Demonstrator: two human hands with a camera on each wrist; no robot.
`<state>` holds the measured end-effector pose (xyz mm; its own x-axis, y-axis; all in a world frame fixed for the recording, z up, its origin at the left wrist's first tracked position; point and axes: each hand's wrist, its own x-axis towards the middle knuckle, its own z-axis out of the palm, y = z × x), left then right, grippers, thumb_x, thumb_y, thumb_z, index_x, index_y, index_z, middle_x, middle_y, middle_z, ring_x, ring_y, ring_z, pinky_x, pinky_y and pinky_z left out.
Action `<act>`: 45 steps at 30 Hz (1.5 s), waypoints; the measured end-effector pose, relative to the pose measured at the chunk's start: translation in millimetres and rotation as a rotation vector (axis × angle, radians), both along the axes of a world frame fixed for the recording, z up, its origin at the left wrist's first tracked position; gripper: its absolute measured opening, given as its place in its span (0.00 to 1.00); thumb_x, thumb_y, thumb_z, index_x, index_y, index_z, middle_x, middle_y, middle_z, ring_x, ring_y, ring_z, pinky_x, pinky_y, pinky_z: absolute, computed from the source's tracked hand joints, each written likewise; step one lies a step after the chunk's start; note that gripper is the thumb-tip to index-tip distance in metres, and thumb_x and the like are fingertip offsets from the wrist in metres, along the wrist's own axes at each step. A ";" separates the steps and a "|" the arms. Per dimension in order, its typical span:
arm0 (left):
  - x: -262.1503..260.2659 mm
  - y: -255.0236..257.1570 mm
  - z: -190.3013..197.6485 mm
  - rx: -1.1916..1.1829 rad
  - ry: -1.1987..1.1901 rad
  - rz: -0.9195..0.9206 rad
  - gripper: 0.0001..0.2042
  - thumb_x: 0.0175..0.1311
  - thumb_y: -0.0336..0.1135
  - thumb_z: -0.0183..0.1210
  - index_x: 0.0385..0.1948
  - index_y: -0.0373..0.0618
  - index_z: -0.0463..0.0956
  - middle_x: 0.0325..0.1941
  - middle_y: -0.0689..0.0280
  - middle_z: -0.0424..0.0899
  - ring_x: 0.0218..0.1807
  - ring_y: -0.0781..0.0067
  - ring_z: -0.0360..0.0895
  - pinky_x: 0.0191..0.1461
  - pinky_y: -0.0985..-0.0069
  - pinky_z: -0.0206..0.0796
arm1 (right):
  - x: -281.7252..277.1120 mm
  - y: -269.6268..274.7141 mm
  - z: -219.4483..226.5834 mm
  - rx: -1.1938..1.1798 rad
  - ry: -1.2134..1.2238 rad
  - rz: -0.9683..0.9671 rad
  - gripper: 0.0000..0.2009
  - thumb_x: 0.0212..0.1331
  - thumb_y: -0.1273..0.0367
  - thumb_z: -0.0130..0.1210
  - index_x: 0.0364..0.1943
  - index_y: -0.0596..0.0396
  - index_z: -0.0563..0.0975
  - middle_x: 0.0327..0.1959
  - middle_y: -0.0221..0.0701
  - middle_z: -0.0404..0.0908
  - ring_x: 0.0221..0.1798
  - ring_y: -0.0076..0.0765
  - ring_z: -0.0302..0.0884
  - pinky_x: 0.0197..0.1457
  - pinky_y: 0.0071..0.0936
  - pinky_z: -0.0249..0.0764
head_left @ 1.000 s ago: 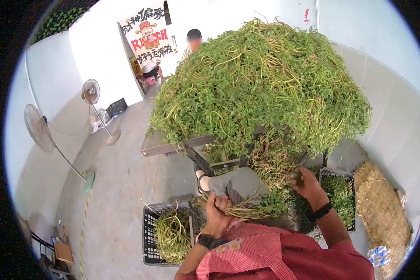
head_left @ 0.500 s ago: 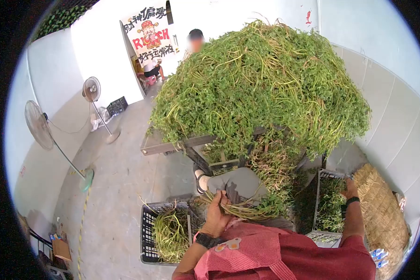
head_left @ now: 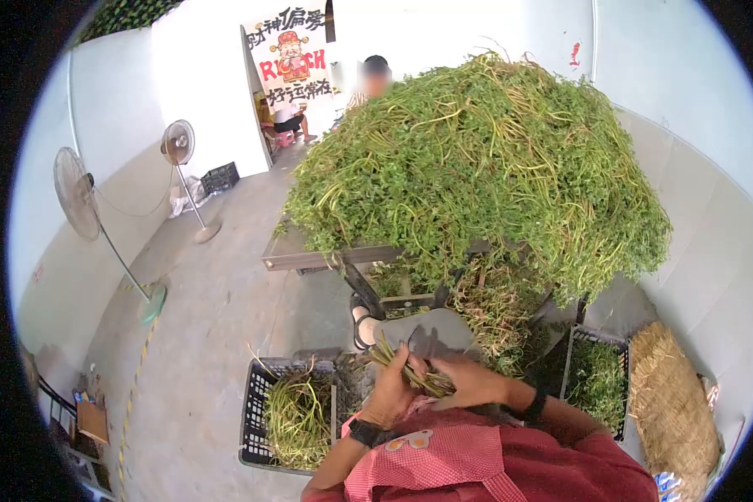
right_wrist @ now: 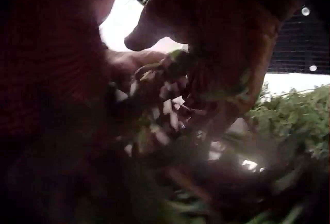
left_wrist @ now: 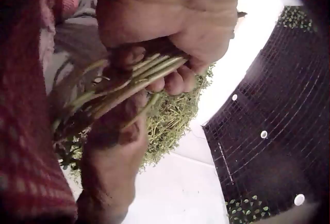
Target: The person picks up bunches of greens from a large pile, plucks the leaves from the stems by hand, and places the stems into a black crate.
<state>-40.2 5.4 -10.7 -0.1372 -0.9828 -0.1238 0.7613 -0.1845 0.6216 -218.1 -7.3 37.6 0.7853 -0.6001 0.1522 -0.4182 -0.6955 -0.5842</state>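
In the head view my left hand [head_left: 393,389] grips a bunch of leafy green stems [head_left: 431,383] above the lap, the cut ends pointing up and left. The left wrist view shows the same stems [left_wrist: 139,82] running through the curled fingers [left_wrist: 174,84]. My right hand [head_left: 473,383] has hold of the bunch farther along, covering its leafy end. In the right wrist view its thumb [right_wrist: 147,28] reaches over toward the left hand, with dark, blurred leaves below. A large heap of greens [head_left: 485,159] rises on the table [head_left: 309,251] in front.
A black crate [head_left: 255,418] of stems stands left of the lap; another crate [head_left: 571,351] holds leafy greens at right. Beside it lies a woven straw bundle [head_left: 671,393]. Two standing fans [head_left: 77,194] are at left. A person [head_left: 375,84] sits behind the heap.
My right hand went out to the right-hand crate, then came back to the bunch. My left hand has kept its grip near the lap. The head view has shifted slightly.
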 end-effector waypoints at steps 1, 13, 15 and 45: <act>1.4 4.0 2.5 0.004 0.005 0.005 0.17 0.68 0.43 0.46 0.21 0.43 0.68 0.21 0.65 0.72 0.24 0.71 0.68 0.31 0.75 0.63 | 9.6 3.2 -4.7 0.004 0.005 0.005 0.32 0.51 0.53 0.57 0.53 0.64 0.65 0.50 0.54 0.70 0.56 0.55 0.67 0.57 0.40 0.65; -13.2 -6.7 -1.0 0.306 0.189 0.091 0.14 0.67 0.42 0.46 0.24 0.44 0.70 0.30 0.62 0.77 0.32 0.65 0.77 0.43 0.65 0.71 | 5.0 11.8 -29.3 -0.091 0.384 -0.258 0.16 0.57 0.60 0.48 0.43 0.55 0.68 0.28 0.46 0.77 0.33 0.56 0.77 0.35 0.49 0.71; -16.2 -13.1 -31.9 0.372 0.265 0.097 0.10 0.64 0.40 0.51 0.24 0.49 0.66 0.25 0.66 0.74 0.25 0.68 0.71 0.38 0.66 0.69 | 5.3 6.0 -41.8 -0.089 0.343 -0.213 0.15 0.57 0.60 0.48 0.44 0.54 0.69 0.28 0.45 0.78 0.33 0.55 0.77 0.35 0.49 0.71; 17.4 -14.3 2.7 -0.015 0.594 0.108 0.22 0.68 0.53 0.38 0.17 0.49 0.55 0.17 0.71 0.57 0.24 0.69 0.58 0.52 0.56 0.59 | -82.9 -9.4 20.7 -0.290 -0.213 -0.520 0.21 0.44 0.70 0.63 0.47 0.51 0.76 0.50 0.37 0.75 0.55 0.44 0.71 0.55 0.34 0.68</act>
